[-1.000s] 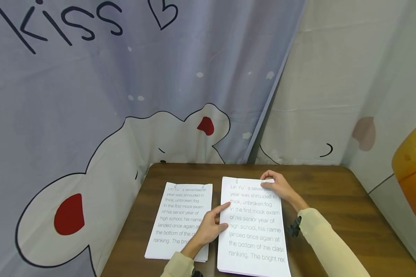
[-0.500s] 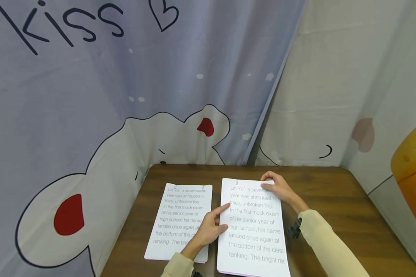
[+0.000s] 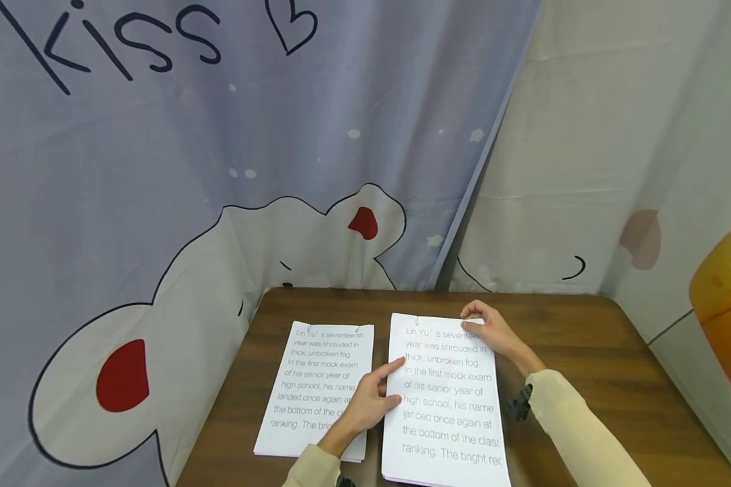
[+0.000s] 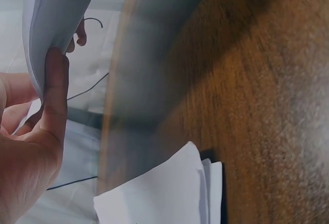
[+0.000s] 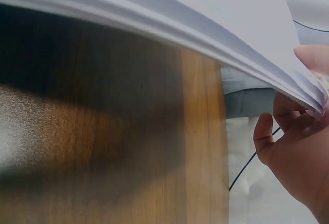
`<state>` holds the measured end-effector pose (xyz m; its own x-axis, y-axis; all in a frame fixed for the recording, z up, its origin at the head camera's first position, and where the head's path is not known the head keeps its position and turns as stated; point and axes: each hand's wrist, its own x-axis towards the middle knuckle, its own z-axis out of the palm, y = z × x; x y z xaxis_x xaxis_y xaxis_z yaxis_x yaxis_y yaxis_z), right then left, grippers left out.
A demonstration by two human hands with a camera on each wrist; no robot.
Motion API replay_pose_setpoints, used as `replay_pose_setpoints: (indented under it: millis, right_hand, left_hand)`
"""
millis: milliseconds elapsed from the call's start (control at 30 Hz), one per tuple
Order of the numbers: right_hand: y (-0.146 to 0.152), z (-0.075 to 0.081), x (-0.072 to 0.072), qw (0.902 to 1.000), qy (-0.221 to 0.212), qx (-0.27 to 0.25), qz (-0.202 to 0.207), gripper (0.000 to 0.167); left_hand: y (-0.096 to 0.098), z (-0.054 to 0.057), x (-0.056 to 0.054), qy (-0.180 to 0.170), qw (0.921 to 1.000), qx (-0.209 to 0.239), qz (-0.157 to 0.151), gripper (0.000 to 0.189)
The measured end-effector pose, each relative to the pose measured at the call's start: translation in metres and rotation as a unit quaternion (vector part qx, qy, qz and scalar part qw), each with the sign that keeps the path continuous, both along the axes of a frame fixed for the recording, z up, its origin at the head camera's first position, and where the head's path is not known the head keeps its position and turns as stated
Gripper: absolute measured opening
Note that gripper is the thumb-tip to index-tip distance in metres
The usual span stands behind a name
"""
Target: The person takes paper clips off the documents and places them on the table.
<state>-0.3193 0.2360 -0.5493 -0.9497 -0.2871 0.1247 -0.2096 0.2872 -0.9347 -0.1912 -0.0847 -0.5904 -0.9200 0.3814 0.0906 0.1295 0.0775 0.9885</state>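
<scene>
A stack of printed paper sheets (image 3: pixel 445 406) is held up over the table, its top sheet covered in large grey text. My left hand (image 3: pixel 364 404) grips the stack's left edge, with thumb and index finger on the front. In the left wrist view, other fingers of the left hand (image 4: pixel 38 136) lie behind the sheets. At the top right corner, my right hand (image 3: pixel 492 330) pinches the stack beside a paper clip. A second paper clip (image 3: pixel 417 320) shows at the top left. The right wrist view shows several layers along the stack's edge (image 5: pixel 205 54), bowed slightly.
To the left, a second stack of printed sheets (image 3: pixel 311 392) lies on the brown wooden table (image 3: pixel 585 392), with paper clips along its top; my left hand overlaps its lower right part. A patterned curtain (image 3: pixel 317 149) hangs behind the table, and pale fabric (image 3: pixel 700 203) stands at the right.
</scene>
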Motion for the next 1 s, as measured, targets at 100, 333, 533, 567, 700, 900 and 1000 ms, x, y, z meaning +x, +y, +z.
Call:
replay_pose_setpoints:
  millis: [100, 333, 533, 567, 700, 900, 1000]
  right_hand:
    - [0.001, 0.000, -0.001, 0.9999, 0.003, -0.015, -0.001, 0.018]
    - [0.004, -0.001, -0.006, 0.9996, 0.003, -0.028, -0.004, 0.017]
    - [0.007, -0.004, -0.008, 0.9992, 0.016, -0.033, -0.019, 0.021]
    - [0.008, -0.004, -0.008, 0.9991, 0.019, -0.032, -0.022, 0.021]
    - [0.011, -0.003, -0.009, 0.9989, 0.026, -0.030, -0.024, 0.024]
    - [0.020, -0.003, -0.009, 0.9971, 0.025, 0.015, -0.070, 0.023]
    - [0.024, 0.003, -0.003, 0.9952, 0.026, 0.040, -0.086, 0.022]
  left_hand:
    - [-0.001, 0.000, -0.001, 0.002, 1.0000, -0.001, 0.000, 0.075]
    - [-0.001, 0.000, -0.002, 0.000, 1.0000, -0.002, -0.002, 0.077]
    - [-0.002, 0.000, -0.003, -0.002, 1.0000, 0.000, -0.002, 0.076]
    - [-0.002, 0.000, -0.003, -0.004, 1.0000, -0.001, 0.000, 0.077]
    - [-0.002, -0.001, -0.003, -0.013, 0.9999, -0.005, 0.006, 0.078]
    - [-0.004, -0.001, -0.003, -0.013, 0.9998, -0.007, 0.011, 0.077]
    - [-0.006, -0.002, -0.003, -0.013, 0.9998, -0.010, 0.013, 0.077]
